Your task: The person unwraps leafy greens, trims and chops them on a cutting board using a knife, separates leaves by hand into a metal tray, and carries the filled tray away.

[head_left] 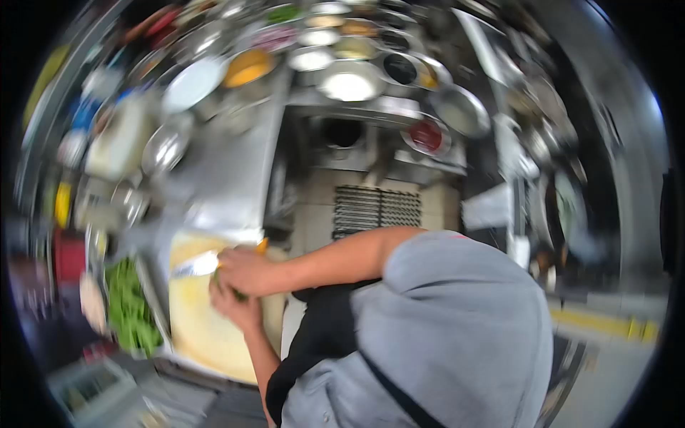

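Observation:
My right hand (246, 271) is closed around a knife; its blade (195, 266) points left over a worn, yellowish cutting board (207, 332). A bit of orange (262, 247), perhaps the handle's end, shows behind that hand. Just below, my left hand (237, 308) is closed against a small green item (240, 294) on the board. The two hands are close together and partly overlap, and blur hides the fingertips. Left of the board, a tray holds green leaves or pods (132, 307).
A steel counter (221, 164) extends above the board, with metal bowls (168, 146), a white plate (194, 84) and a large pale container (123, 135). Food pans (351, 80) line the top. A dark floor grate (377, 209) lies beyond my right arm. A red container (69, 255) stands far left.

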Available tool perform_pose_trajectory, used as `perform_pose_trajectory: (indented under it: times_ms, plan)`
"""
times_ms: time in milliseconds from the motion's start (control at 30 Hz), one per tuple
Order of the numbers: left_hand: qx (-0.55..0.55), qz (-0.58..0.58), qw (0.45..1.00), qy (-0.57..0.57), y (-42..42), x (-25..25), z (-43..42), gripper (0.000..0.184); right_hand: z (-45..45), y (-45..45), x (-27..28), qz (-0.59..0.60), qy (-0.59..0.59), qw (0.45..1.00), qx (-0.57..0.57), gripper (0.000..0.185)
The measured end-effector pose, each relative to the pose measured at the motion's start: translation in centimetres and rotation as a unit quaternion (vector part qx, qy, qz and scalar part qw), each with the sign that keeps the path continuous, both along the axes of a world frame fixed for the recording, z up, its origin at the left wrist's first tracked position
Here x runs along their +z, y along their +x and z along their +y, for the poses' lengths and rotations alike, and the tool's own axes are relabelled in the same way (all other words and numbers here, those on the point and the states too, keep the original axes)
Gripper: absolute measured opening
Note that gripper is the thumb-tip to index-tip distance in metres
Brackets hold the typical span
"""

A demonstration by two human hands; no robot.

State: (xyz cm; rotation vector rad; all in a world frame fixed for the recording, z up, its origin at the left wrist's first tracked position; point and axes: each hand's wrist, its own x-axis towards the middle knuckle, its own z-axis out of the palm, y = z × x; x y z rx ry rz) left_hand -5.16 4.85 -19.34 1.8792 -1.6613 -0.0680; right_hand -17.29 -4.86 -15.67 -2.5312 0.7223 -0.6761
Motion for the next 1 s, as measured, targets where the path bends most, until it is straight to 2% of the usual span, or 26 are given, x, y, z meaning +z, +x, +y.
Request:
perform_pose_trajectory:
  times_ms: [33,67,100,167,267,333,400,433,467,500,533,567,600,633,667,733,767,833,867,933,1000]
  plan:
    - [0.038,-0.064,0.997,0.027,0.4,0.1,1.1,0.077,0.4,0.7,-1.1,0.034,-0.058,0.997,-0.041,0.017]
    - [0.016,-0.097,0.995,0.032,-0.1,-0.7,1.4,0.071,0.0,-0.9,-1.6,0.074,-0.020,0.996,-0.034,0.018]
    - [0.008,-0.114,0.993,0.024,-0.3,-0.6,1.4,0.057,-0.5,-0.9,-2.3,0.104,0.023,0.994,-0.008,0.019]
    - [-0.048,-0.080,0.995,0.024,-0.6,-0.1,1.6,0.044,-0.6,-0.8,-2.6,0.089,0.039,0.995,-0.017,0.020]
    - [-0.106,-0.106,0.988,-0.038,-1.2,0.1,0.6,0.035,-1.2,-0.3,-2.7,0.070,0.050,0.996,-0.018,0.021]
    - [-0.116,-0.086,0.989,-0.032,-1.5,-0.1,0.1,0.033,-1.0,-0.3,-2.8,0.064,0.046,0.997,-0.020,0.022]
    - [-0.110,-0.024,0.993,-0.037,-1.9,-0.3,-0.1,0.027,-0.3,0.3,-3.2,-0.071,-0.047,0.996,-0.040,0.021]
    - [-0.096,0.018,0.994,-0.047,-2.1,-0.7,0.2,0.024,0.0,0.6,-3.9,-0.077,-0.006,0.997,-0.019,0.024]
    - [-0.005,0.070,0.997,0.031,0.0,-5.1,1.3,0.018,0.6,1.2,-3.9,-0.088,0.039,0.995,0.020,0.028]
    - [0.050,-0.003,0.993,0.110,1.2,-7.1,2.4,0.017,1.4,0.1,-1.9,-0.143,0.169,0.975,0.030,0.033]
    - [0.023,0.006,0.999,0.021,0.0,-5.1,2.9,0.015,1.9,0.2,-3.2,-0.157,0.131,0.976,0.080,0.041]
    - [-0.015,-0.021,0.999,-0.042,-1.6,-2.6,3.1,0.015,2.1,-1.2,-2.1,-0.128,0.088,0.982,0.105,0.040]
    - [0.029,-0.039,0.997,0.060,-2.9,-0.7,4.4,0.011,2.3,-2.4,-3.5,-0.174,-0.050,0.977,0.112,0.036]
    - [0.026,-0.057,0.996,0.061,-3.0,-1.0,5.2,0.009,2.2,-3.7,-2.3,-0.223,0.025,0.972,0.077,0.036]
    - [0.023,-0.048,0.998,-0.023,-4.1,0.3,4.7,0.010,1.8,-4.8,-0.4,-0.177,0.070,0.981,0.024,0.034]
    - [0.018,-0.023,1.000,-0.012,-3.2,-0.7,4.7,0.019,0.3,-5.0,0.5,-0.165,0.109,0.979,0.046,0.031]
    - [0.057,-0.027,0.998,-0.011,-4.1,-0.3,5.4,0.019,0.1,-5.3,0.6,-0.161,0.121,0.978,0.049,0.030]
    - [0.072,0.048,0.996,0.006,-5.5,1.0,4.8,0.031,0.0,-5.1,0.8,-0.151,0.118,0.978,0.081,0.029]
    - [0.093,0.049,0.994,0.000,-6.1,1.6,4.6,0.031,-0.2,-4.9,0.9,-0.145,0.118,0.979,0.082,0.027]
    - [0.108,-0.043,0.991,0.070,-6.6,2.2,5.1,0.046,-0.1,-3.5,1.4,-0.136,0.109,0.978,0.114,0.027]
    - [0.166,-0.028,0.983,0.080,-6.6,2.0,4.9,0.052,0.4,-2.7,1.1,-0.124,0.101,0.978,0.133,0.027]
